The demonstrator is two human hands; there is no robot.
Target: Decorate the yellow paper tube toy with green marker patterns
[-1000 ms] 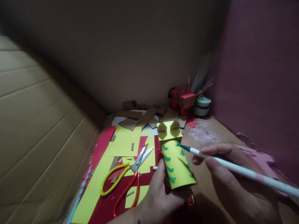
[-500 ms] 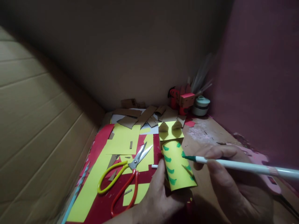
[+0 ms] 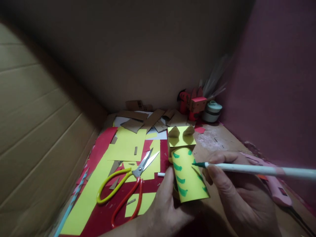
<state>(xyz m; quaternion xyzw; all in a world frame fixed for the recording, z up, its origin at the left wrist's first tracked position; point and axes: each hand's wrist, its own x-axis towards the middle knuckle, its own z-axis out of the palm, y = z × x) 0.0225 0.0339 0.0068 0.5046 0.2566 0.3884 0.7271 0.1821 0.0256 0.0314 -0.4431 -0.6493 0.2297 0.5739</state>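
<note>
My left hand is wrapped round a yellow paper animal figure, thumb along its left side. The figure has a tube-shaped body with curved green marks down both sides, and a boxy head with two cardboard ears at the far end. Between the thumb and fingers of my right hand is a white marker with a green tip. That tip is at the body's right side, by the green marks; whether it touches the paper I cannot tell. Left of my left hand lie scissors, one handle yellow and one red, blades apart.
Yellow paper and red sheets cover the left of the table. Cardboard scraps lie behind. A red animal figure and a pale lidded pot stand at the back right. A pink glue gun lies right, a twisted blue-white stick left.
The marker has tilted closer to level and its tip has shifted slightly up, still by the right-hand marks. The view has moved slightly, showing more of the pink glue gun.
</note>
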